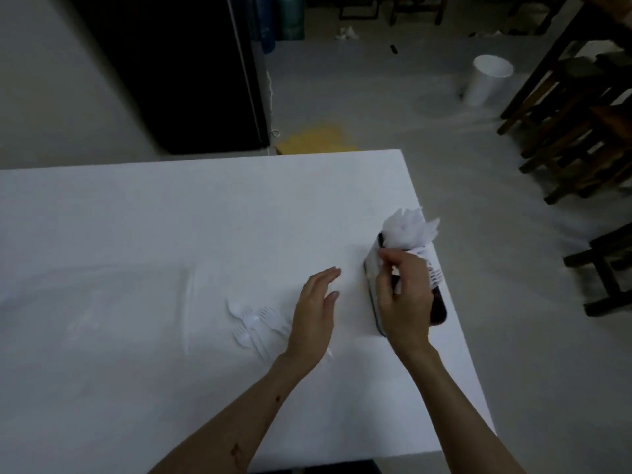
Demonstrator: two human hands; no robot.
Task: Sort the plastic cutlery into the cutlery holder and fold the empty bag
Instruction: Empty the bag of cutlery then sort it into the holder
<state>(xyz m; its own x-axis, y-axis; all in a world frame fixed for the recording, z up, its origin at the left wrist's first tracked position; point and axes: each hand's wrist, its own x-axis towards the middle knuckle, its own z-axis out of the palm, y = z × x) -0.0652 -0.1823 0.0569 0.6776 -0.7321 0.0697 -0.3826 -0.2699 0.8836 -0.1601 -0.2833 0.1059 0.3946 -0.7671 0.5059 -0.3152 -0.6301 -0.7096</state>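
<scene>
the loose forks [254,323] lie on the table [136,234] just left of the flat, empty left hand [314,309], the nearer one. the right hand [405,295], fingers curled, seems to pinch a piece over the cutlery holder [372,268].

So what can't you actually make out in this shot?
Head view only:
- What the right hand pinches: its curled fingers hide it.
- The near compartments of the cutlery holder: covered by that hand.
- How many forks are left on the white table: white on white, blurred, partly behind the open left hand.
- The bag: a faint clear sheet at left, edges too washed out.
</scene>
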